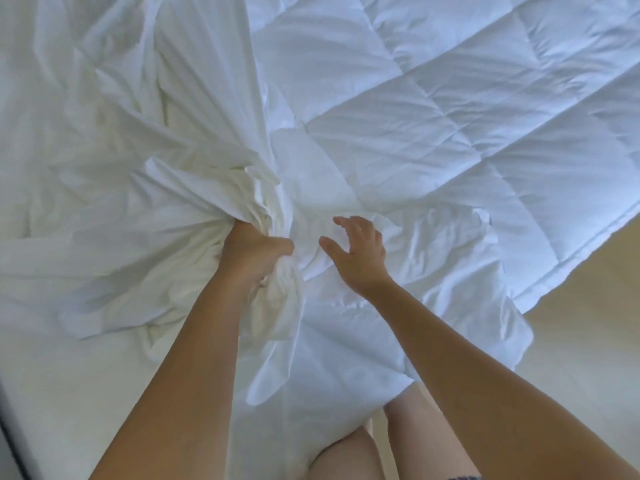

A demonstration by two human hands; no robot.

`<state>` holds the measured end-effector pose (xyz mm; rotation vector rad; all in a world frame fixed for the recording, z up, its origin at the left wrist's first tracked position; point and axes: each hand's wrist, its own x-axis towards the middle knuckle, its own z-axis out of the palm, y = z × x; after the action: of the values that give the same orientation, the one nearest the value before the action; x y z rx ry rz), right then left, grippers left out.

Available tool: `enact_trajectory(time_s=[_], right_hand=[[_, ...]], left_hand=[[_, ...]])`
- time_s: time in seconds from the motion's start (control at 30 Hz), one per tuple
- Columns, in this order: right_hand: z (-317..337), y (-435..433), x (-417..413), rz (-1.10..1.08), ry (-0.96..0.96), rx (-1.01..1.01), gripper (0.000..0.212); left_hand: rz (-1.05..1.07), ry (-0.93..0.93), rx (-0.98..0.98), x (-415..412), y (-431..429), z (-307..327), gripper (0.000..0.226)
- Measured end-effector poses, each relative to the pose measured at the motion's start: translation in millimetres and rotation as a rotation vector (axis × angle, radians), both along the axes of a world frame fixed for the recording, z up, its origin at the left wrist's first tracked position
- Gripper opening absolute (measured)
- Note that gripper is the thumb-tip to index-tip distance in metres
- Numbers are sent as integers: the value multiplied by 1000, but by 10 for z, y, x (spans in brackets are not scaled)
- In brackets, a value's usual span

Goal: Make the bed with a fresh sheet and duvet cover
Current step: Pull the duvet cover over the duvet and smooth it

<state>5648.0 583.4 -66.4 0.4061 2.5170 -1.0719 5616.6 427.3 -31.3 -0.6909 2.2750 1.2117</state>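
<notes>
On the bed, one left hand (pixel 254 252) grips one duvet cover (pixel 138 174) (bunched); one quilted duvet (pixel 450 116) beside.

The left hand (pixel 254 252) is gripping a bunched fold of the white duvet cover (pixel 138 168), which is lying crumpled on the left. The right hand (pixel 358 252) is spreading its fingers over the quilted duvet (pixel 450 116), just beside the left hand. The duvet's edge is hanging over the pale floor (pixel 588 323).

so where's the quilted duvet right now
In the head view the quilted duvet fills the upper right, just right of the bunched fabric that the left hand grips.
</notes>
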Motion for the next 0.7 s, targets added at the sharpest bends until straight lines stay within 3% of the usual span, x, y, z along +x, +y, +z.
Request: enact_trajectory(time_s=[0.13,0.23,0.33,0.4,0.47,0.57,0.7], right_hand=[[-304,605,11,228,-146,386,84],[-403,1022,-52,194,-275,566,112],[-462,1256,-6,93,-415,604,104],[-569,1194,65,-20,-445,490,74],[-615,1036,34,-210,-380,252,46],[-370,677,-284,-455,-217,-165,28],[451,-79,-852,-402,58,-474,14]], left_hand=[[-43,7,-73,77,160,-96,24],[-46,9,-104,75,185,-137,22],[-51,10,-115,90,203,-130,19],[-49,12,-108,89,223,-97,19],[-40,6,-94,73,197,-68,17],[-50,-35,-65,33,53,24,20],[-85,-99,-16,-49,-354,425,24]])
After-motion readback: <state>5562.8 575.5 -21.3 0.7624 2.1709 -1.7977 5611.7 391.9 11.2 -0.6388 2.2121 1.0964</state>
